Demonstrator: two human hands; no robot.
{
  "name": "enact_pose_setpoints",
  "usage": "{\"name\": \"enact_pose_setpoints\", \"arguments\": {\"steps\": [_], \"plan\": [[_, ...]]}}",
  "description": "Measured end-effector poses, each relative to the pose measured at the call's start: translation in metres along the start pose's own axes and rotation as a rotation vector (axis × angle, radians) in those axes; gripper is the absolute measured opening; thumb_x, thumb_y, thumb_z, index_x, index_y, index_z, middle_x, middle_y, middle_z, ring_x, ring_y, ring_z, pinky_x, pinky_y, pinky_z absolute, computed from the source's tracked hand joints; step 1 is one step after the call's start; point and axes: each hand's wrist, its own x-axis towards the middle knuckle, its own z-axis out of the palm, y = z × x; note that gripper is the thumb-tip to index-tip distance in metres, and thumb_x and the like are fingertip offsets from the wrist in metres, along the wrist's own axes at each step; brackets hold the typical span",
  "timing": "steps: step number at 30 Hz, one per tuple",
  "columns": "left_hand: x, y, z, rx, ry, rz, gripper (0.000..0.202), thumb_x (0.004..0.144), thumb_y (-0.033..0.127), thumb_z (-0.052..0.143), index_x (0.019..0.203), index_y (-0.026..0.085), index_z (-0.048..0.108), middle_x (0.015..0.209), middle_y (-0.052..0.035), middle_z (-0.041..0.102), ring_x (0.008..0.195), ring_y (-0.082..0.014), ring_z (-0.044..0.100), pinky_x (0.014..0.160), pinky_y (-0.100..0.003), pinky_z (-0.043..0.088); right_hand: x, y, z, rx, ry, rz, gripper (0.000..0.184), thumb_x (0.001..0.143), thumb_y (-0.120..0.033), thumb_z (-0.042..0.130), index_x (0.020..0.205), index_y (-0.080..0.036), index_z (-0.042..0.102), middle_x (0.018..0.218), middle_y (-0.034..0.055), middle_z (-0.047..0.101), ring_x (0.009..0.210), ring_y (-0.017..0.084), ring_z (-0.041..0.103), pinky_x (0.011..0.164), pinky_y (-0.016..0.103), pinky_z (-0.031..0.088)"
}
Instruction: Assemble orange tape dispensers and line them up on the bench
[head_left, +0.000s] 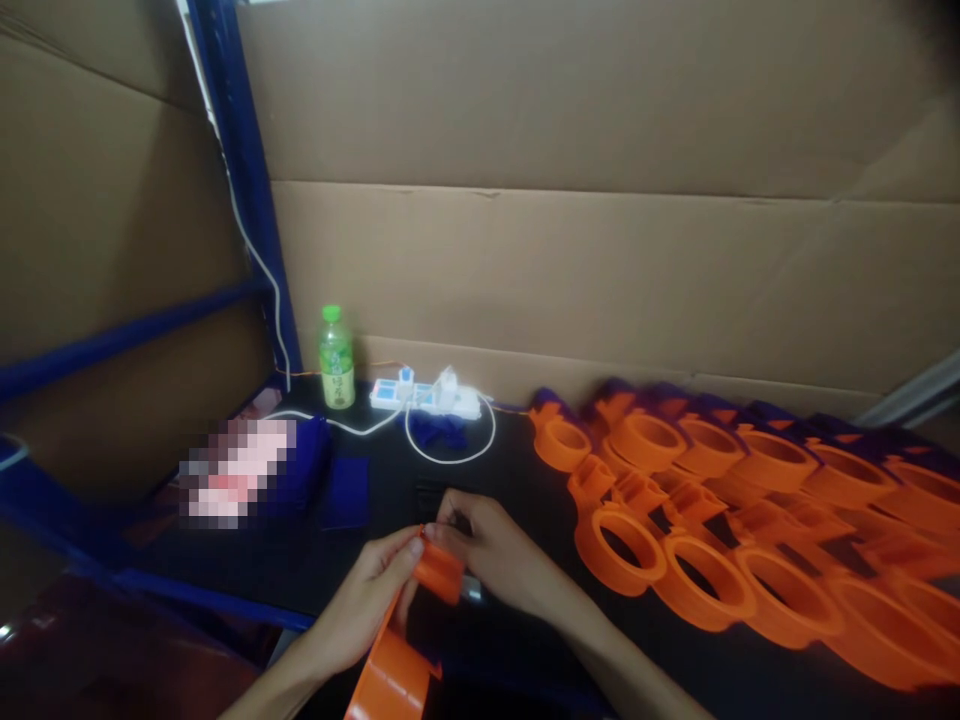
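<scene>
An orange plastic part (390,680) with a curved, ring-like lower end is held low in front of me. My left hand (380,568) is closed around its upper arm, the thumb pressed near the top. My right hand (480,540) is closed with bent fingers at the upper end of the same part, touching or very near it. A small shiny piece (471,588) shows just beneath the right hand; its kind is unclear, and whatever those fingers grip is hidden. The part's bottom runs out of the picture.
Rows of similar orange ringed parts (701,580) cover the black table's right side. At the back stand a green-capped bottle (337,360) and a white power strip (427,396) with a looping cable. Blue pieces (346,492) lie left, near a blue post (244,160) and cardboard wall (600,270).
</scene>
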Motion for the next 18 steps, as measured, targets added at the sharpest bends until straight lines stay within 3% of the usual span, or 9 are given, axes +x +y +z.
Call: {"name": "enact_pose_setpoints", "arguments": {"steps": [5,9,13,15,18], "plan": [[-0.001,0.003,0.002,-0.111,0.021,-0.017,0.045,0.092,0.052,0.049,0.098,0.013,0.07,0.041,0.0067,0.045,0.037,-0.0092,0.035,0.041,-0.022,0.028,0.004,-0.01,-0.003,-0.026,0.005,-0.001,0.023,0.088,-0.033,0.059,0.074,-0.015,0.053,0.065,-0.0041,0.048,0.06,0.008,0.042,0.052,0.018,0.031],[0.009,-0.01,-0.003,-0.304,0.036,-0.038,0.045,0.089,0.052,0.054,0.1,0.012,0.07,0.034,0.0058,0.047,0.029,-0.009,0.033,0.037,-0.023,0.023,-0.001,-0.01,-0.013,-0.086,0.114,-0.089,0.032,0.097,-0.042,0.047,0.08,-0.016,0.058,0.074,-0.0002,0.059,0.069,0.011,0.054,0.062,0.021,0.041],[0.016,-0.02,-0.011,-0.546,0.095,-0.116,0.058,0.09,0.057,0.044,0.066,0.011,0.069,0.031,0.0005,0.047,0.03,-0.0101,0.039,0.036,-0.022,0.026,-0.013,0.006,-0.017,-0.304,0.212,-0.183,0.025,0.1,-0.035,0.044,0.105,-0.021,0.063,0.104,0.0041,0.064,0.093,0.016,0.061,0.081,0.027,0.047],[0.016,-0.02,-0.014,-0.593,0.103,-0.127,0.063,0.092,0.057,0.038,0.054,0.014,0.063,0.031,-0.0001,0.045,0.031,-0.0093,0.04,0.036,-0.021,0.027,-0.019,0.017,-0.014,-0.448,0.165,-0.219,0.022,0.098,-0.031,0.047,0.113,-0.024,0.062,0.111,0.004,0.062,0.096,0.017,0.062,0.081,0.028,0.048],[0.014,-0.017,-0.015,-0.589,0.105,-0.143,0.061,0.092,0.058,0.038,0.051,0.016,0.058,0.033,0.0006,0.046,0.033,-0.0081,0.04,0.038,-0.02,0.03,-0.024,0.03,-0.009,-0.619,0.127,-0.242,0.021,0.097,-0.026,0.05,0.113,-0.025,0.063,0.107,0.0037,0.062,0.092,0.017,0.064,0.075,0.027,0.049]]}}
